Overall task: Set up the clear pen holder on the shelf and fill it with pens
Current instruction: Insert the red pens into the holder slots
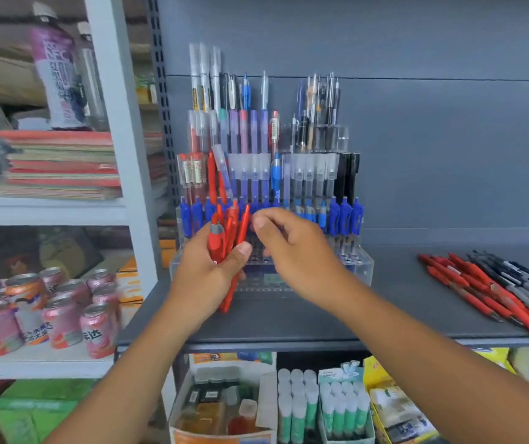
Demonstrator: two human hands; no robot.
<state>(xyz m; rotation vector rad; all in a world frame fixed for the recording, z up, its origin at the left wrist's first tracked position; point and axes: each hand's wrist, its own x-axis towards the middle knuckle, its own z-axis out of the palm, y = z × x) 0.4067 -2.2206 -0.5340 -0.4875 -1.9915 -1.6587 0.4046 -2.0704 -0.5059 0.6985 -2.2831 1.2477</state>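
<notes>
With your left hand [205, 277] gripping the bundle of red plastic pens [224, 238], lift one straight out with your right hand [295, 251], whose fingers may or may not be pinching it yet, into the front row of the clear tiered acrylic pen holder [361, 267].

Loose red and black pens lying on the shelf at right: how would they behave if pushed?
The loose pens look slim and round-barrelled, so they would probably roll. Some tips reach the shelf front edge, so a push might drop them.

A dark grey shelf [385, 302] is backed by a grey panel wall [449, 123] and a perforated upright [160, 91] — beside it, a white shelving unit [109, 91] is stacked with notebooks [61, 165] and drink cans [64, 318].
</notes>
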